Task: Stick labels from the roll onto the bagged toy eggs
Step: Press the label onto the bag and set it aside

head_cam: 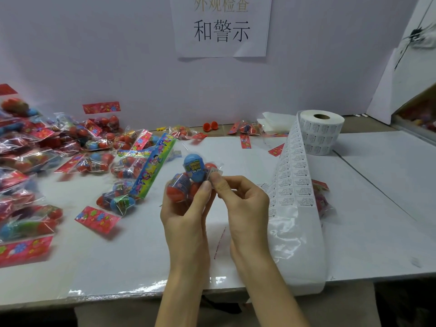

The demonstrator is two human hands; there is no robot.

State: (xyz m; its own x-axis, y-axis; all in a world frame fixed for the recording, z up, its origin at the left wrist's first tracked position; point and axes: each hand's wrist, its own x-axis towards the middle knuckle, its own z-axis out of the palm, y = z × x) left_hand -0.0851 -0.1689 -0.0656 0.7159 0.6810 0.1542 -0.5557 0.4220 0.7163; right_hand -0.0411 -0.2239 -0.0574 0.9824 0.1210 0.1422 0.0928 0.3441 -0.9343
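L hand (186, 215) grips bag of eggs (188, 180). R hand (240, 199) pinches label (213, 173) onto it. Label roll (320, 131) far behind R hand.

White paper sign (221, 27) taped high on pale wall (106, 55): large black Chinese characters, fainter yellowish row above. White table (377, 185) below, glossy near front edge. Two loose red egg halves (210, 126) side by side at back. Small yellow toy (161, 128) left of them. Stack of white sheets (274, 122) further right. Red printed card (245, 140) flat on table. Box (415, 109) far right, contents blurred.
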